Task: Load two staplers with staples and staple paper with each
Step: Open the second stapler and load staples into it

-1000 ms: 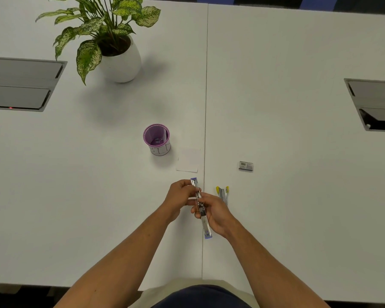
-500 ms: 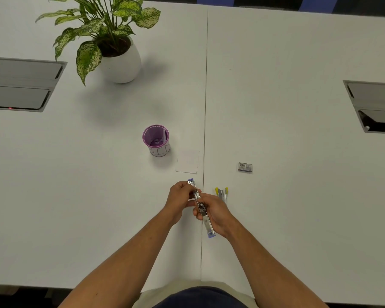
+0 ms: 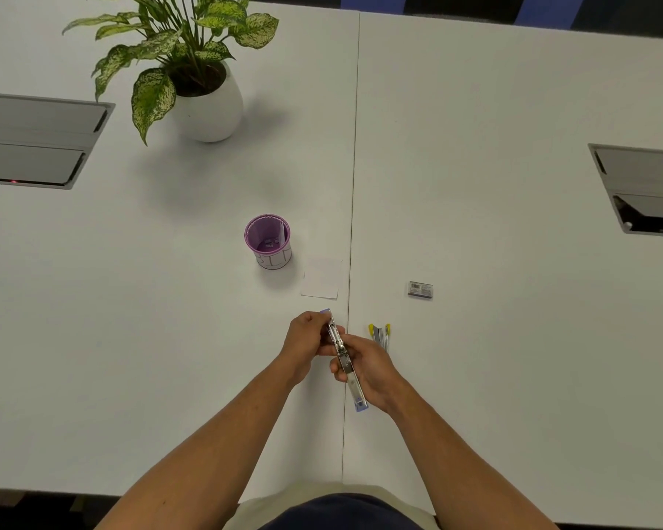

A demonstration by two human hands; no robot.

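Observation:
A blue stapler (image 3: 346, 363), swung open flat with its metal staple channel showing, is held between both hands above the table. My left hand (image 3: 307, 340) grips its far end. My right hand (image 3: 368, 367) curls round its middle from the right. A yellow stapler (image 3: 379, 334) lies on the table just right of my right hand, partly hidden by it. A small box of staples (image 3: 420, 289) rests further right. A white paper slip (image 3: 321, 278) lies beyond my hands.
A purple pen cup (image 3: 269, 241) stands left of the paper. A potted plant in a white pot (image 3: 207, 105) is at the back left. Grey cable hatches (image 3: 35, 141) (image 3: 643, 189) are set into the table at both sides.
The blue stapler has tilted slightly, its far end swinging left, with both hands staying on it. Nothing else has moved.

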